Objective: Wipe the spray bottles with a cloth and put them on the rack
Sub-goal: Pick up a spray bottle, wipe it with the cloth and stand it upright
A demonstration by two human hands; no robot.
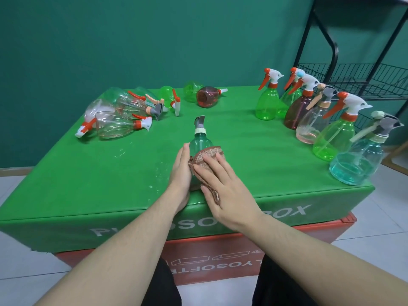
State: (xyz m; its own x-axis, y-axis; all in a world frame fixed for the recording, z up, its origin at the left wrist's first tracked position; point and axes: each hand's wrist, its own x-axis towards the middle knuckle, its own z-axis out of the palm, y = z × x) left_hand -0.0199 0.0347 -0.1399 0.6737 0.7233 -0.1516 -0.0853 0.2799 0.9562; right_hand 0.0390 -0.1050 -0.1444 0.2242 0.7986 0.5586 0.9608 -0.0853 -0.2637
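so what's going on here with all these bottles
A person is wiping a dark green plastic spray bottle lying on the green padded box. The left hand steadies its side while the right hand presses a brown cloth onto it with flat fingers. Unsorted bottles lie tipped over at the far left; a row of upright bottles stands on the right. The black wire rack behind them holds none in view.

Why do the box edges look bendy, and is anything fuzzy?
Head view: the wide-angle lens bows the green box edges and leans the rack; light is soft and even, with small glints on the lying bottles; the hands and cloth look fairly sharp.
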